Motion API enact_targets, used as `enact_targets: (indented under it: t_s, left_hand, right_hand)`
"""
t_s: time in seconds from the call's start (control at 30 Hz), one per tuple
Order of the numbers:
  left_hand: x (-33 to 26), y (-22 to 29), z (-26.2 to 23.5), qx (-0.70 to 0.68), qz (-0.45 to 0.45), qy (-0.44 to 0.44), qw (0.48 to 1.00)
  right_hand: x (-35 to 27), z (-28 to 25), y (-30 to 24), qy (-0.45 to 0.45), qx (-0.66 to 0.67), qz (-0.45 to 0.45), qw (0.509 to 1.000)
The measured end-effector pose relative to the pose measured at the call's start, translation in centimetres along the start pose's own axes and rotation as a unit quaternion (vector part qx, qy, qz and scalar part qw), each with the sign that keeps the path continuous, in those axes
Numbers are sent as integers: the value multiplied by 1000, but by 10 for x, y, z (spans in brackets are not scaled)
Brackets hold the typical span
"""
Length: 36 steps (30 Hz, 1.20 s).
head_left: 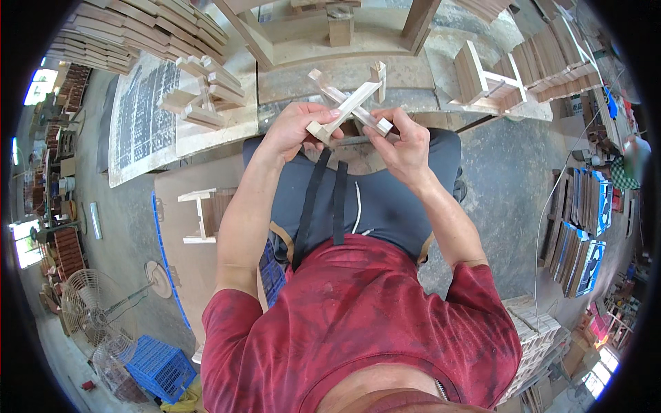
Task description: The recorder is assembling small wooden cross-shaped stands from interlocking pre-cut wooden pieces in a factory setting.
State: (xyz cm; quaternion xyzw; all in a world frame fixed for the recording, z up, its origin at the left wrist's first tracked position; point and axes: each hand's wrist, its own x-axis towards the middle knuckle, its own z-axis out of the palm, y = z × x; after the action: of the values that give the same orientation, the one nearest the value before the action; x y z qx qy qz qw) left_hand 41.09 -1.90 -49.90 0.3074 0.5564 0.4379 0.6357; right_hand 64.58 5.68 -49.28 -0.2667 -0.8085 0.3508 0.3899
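Between my two hands is an X-shaped wooden frame of pale crossed bars with short blocks at the ends, held over my lap at the workbench's near edge. My left hand is closed on its near left end, thumb on top. At the near right end, my right hand grips the other bar between thumb and fingers. The undersides of the fingers are partly hidden by the wood.
A large wooden frame stands on the bench beyond my hands. Piled wooden parts lie on the left, with an H-shaped wooden assembly on the right. A fan and a blue crate stand at lower left.
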Motion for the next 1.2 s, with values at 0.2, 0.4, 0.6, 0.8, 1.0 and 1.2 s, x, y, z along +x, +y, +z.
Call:
enact_targets:
  t_s: [0.2, 0.4, 0.6, 0.8, 1.0, 1.2]
  left_hand:
    - [2, 16, 15, -69, 289, 96, 950]
    - [62, 46, -6, 310, 339, 338, 822]
    - [108, 74, -26, 370, 339, 359, 787]
    - [124, 74, -29, 392, 352, 352, 774]
    - [133, 69, -38, 401, 375, 362, 753]
    - [130, 71, -36, 393, 352, 345, 777]
  right_hand:
    - [52, 6, 13, 48, -12, 71, 996]
    - [127, 28, 47, 75, 1, 53, 996]
    - [171, 40, 81, 107, 5, 24, 994]
    - [183, 33, 81, 92, -88, 53, 990]
    - [186, 33, 78, 78, -134, 34, 987]
    - [185, 32, 85, 79, -157, 5, 984]
